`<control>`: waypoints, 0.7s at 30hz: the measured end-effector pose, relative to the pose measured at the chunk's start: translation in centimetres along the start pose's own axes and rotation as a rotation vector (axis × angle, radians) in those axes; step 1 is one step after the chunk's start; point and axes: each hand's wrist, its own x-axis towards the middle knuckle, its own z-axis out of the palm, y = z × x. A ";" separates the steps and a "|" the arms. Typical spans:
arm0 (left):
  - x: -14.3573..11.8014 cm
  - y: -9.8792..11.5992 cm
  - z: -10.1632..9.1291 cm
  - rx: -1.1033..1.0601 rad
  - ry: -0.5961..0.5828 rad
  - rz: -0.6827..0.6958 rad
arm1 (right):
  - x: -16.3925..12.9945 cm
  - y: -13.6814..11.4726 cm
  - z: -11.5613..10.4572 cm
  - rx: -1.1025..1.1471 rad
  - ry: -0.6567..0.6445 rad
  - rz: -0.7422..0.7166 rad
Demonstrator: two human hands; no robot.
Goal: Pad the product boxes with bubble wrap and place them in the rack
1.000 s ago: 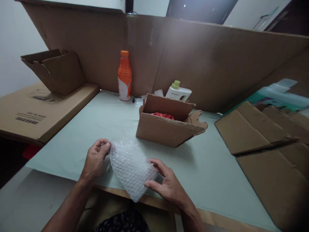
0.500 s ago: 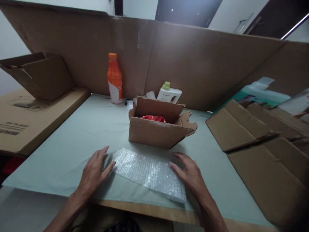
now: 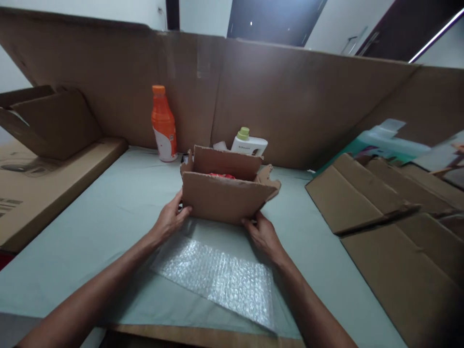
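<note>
Left hand [image 3: 170,221] and right hand [image 3: 266,236] are pinching a carton [image 3: 223,197] (something red [image 3: 223,176] is showing inside). Bubble wrap [image 3: 221,275] is lying between the forearms [image 3: 112,278].

Dim light is glinting off clear plastic bubble wrap [image 3: 221,278] while haze is veiling the tall brown cardboard panel [image 3: 268,99].
</note>
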 end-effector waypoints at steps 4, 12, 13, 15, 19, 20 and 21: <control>-1.5 -0.6 -1.1 0.150 0.105 0.028 | 0.4 0.3 -0.9 0.029 -0.060 -0.029; -12.1 -0.5 0.9 0.641 -0.227 0.591 | -10.7 -5.4 -0.1 -0.291 -0.135 -0.485; -12.6 -0.9 1.1 0.685 -0.287 0.600 | -11.8 -5.9 0.9 -0.338 -0.233 -0.541; -12.9 -2.0 0.7 0.752 -0.360 0.592 | -13.5 -5.4 2.2 -0.430 -0.350 -0.589; -13.2 -4.0 -2.4 0.776 -0.355 0.555 | -16.1 0.4 -0.1 -0.563 -0.199 -0.467; -13.4 -4.3 -3.2 0.753 -0.352 0.549 | -16.7 2.0 -1.5 -0.582 -0.131 -0.403; -13.5 -4.6 -3.9 0.720 -0.343 0.541 | -17.2 3.4 -2.9 -0.590 -0.070 -0.334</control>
